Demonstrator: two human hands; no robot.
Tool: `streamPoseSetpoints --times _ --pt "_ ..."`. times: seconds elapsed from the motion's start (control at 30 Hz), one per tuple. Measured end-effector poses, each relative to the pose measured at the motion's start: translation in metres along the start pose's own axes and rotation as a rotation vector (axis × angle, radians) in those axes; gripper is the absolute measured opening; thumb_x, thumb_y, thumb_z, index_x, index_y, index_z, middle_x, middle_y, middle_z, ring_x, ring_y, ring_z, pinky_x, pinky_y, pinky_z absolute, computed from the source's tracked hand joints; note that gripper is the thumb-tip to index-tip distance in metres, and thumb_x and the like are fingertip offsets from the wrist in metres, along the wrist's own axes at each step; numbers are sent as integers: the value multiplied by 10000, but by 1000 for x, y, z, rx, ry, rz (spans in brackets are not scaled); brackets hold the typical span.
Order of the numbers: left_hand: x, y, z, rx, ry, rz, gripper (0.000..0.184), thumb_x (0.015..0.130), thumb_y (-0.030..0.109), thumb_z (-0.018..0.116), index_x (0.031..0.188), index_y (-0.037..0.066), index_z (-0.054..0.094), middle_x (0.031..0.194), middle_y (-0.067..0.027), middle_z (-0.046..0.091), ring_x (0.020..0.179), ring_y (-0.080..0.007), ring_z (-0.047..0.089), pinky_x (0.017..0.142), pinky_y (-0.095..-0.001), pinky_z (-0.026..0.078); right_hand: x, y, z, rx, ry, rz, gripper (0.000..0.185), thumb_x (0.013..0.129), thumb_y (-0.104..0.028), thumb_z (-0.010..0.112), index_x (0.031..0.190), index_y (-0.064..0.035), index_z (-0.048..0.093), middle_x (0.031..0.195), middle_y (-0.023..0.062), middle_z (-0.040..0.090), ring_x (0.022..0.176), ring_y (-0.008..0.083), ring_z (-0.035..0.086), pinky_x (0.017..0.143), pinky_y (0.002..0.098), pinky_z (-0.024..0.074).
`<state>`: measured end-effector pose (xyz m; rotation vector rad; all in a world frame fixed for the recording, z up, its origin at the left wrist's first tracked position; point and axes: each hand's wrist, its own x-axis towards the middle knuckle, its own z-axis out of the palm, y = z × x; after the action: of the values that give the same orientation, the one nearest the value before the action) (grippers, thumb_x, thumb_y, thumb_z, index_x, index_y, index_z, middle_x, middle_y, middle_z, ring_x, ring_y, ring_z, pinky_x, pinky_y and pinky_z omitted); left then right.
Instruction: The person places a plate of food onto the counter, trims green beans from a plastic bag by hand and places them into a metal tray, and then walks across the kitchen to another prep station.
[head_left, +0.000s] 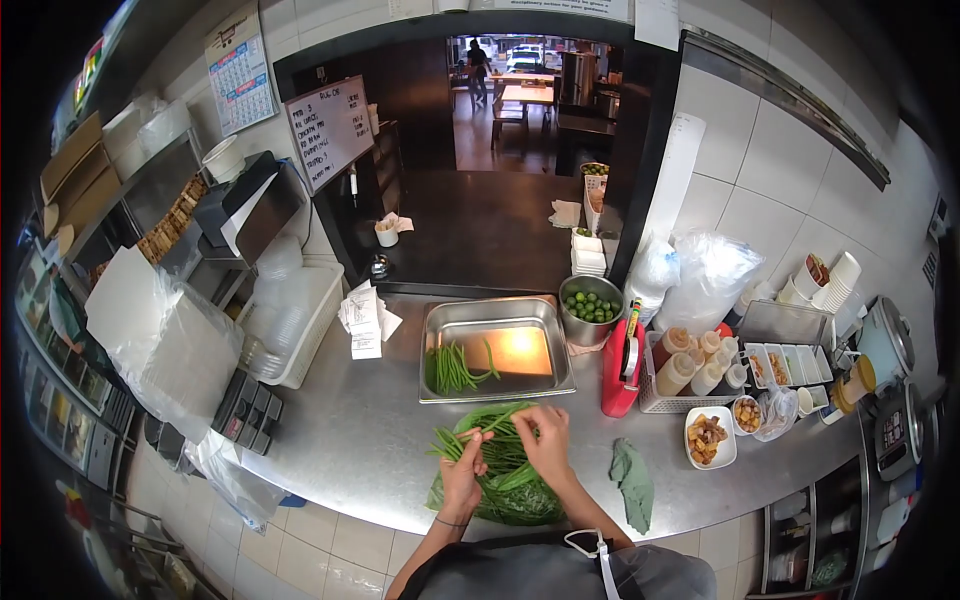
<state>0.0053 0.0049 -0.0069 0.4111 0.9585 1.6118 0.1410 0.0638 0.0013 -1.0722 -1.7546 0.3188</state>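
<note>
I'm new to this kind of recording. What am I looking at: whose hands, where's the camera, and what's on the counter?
No machine here: these are a person's bare left hand and right hand. The single picture comes from a camera worn on their head, looking forward and down. Below the hands are beans and a green bag; both hands seem to pinch a few beans. Beyond them on the counter, a tray has more beans at its left end. A pot of green fruit and a red jug stand to the right.
</note>
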Motion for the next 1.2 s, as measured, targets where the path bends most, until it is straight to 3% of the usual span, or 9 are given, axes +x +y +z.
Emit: streamPoseSetpoints --times 0.2,0.3,0.47,0.57,0.8,0.9,1.0,1.07,1.2 --pt "10 10 -9 -84 142 90 171 879 170 637 958 30 578 811 -56 617 485 -38 365 435 -204 294 -12 -15 5 174 -382 -59 86 791 -185 666 793 -101 646 721 31 602 730 221 571 858 402 356" --pt "16 17 -27 -177 210 96 170 886 222 628 877 65 566 728 -10 555 491 -51 372 438 -209 278 -17 3 10 -136 -616 -108 169 806 -252 654 799 -85 680 900 11 589 958 210 509 880 378 333" --pt "20 16 -40 -253 90 12 197 916 273 568 833 101 516 696 -20 529 511 -77 403 451 -224 296 -13 20 13 -207 -629 -84 187 793 -266 662 847 -87 674 1019 37 550 1048 256 454 888 405 332" --pt "24 9 -43 -324 19 -52 214 934 285 541 830 103 497 701 -31 537 538 -91 430 463 -233 322 -15 45 23 -358 -330 -75 169 802 -170 627 958 -106 644 956 41 547 1021 254 474 874 454 355" --pt "11 20 -14 -155 119 -122 169 942 266 535 996 105 544 682 2 491 564 -89 448 487 -242 348 -24 58 21 -532 -538 -30 212 764 -137 643 976 -152 639 968 21 577 1011 232 500 865 421 361" --pt "12 14 -23 -71 -31 -114 209 932 232 566 1061 67 556 659 9 494 525 -69 427 462 -227 325 -22 53 18 -402 -456 -70 167 748 -120 645 913 -137 632 937 23 578 980 237 515 848 414 369" --pt "9 16 -22 97 -95 -106 174 903 180 612 1034 66 600 619 38 471 479 -49 384 437 -219 295 -10 33 8 -302 -418 65 120 771 -122 636 890 -119 622 917 27 577 954 248 514 839 400 368" --pt "8 14 -21 253 -117 -64 156 871 141 649 1012 74 653 601 51 473 471 -24 364 419 -219 270 -1 21 -1 -210 -350 -6 117 803 -83 618 915 -72 589 850 66 566 843 254 558 788 383 424" --pt "6 7 -14 405 -117 -34 182 844 127 678 1012 57 680 636 35 545 534 -24 446 464 -217 346 3 -2 -7 181 -325 90 116 831 -42 611 940 -19 578 836 100 590 779 242 608 702 347 477"
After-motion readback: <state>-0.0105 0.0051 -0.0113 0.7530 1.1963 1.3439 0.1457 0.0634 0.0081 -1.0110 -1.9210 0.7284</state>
